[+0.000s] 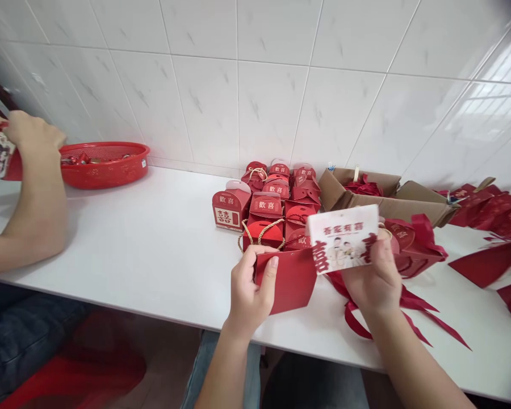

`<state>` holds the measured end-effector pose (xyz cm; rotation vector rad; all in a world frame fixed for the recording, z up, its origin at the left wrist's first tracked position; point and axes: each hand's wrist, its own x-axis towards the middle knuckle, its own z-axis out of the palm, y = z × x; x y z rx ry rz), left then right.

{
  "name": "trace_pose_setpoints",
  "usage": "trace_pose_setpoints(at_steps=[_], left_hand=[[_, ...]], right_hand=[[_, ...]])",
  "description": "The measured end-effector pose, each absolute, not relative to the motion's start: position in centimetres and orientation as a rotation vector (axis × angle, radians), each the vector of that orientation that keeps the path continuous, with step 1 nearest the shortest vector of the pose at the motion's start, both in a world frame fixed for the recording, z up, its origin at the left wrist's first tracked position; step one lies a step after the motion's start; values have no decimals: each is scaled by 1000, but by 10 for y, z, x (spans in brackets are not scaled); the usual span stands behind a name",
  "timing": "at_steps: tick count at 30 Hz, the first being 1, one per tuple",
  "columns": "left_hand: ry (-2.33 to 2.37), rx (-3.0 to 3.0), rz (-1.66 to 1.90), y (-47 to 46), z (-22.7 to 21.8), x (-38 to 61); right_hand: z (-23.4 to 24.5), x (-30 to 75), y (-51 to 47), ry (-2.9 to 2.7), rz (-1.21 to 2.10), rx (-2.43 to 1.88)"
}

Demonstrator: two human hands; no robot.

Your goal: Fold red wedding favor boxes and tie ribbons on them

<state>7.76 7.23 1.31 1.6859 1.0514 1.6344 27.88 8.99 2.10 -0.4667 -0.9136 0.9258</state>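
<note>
My left hand (252, 292) grips the left edge of a plain red box (288, 282), thumb on its near face. To its right, my right hand (377, 275) pinches a white printed card (344, 237) with red characters and a small couple drawn on it. The card's lower left corner overlaps the box's upper right in view; whether they touch I cannot tell. Dark red ribbons (361, 321) lie on the table below my right hand. Just beyond my hands stands a cluster of red gift boxes (267, 205), some with twisted cord handles.
An open cardboard box (417, 200) holding red material stands against the tiled wall. Several red pieces (488, 262) lie at the far right. On the left are a red plastic basket (111, 173) with small wrapped items and a co-worker's arm (40, 187), its hand holding a red printed piece.
</note>
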Motion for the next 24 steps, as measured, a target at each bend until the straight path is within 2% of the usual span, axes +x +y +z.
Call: trace_pose_setpoints(at_steps=[4,14,24], left_hand=[[1027,1664,1696,73,10,80],[994,1786,1653,73,7,83],[928,1848,1648,72,6,86]], right_hand=[[11,265,86,-1209,864,-618],[4,268,87,-1679,123,-836],[11,258,83,-1812,215,-643]])
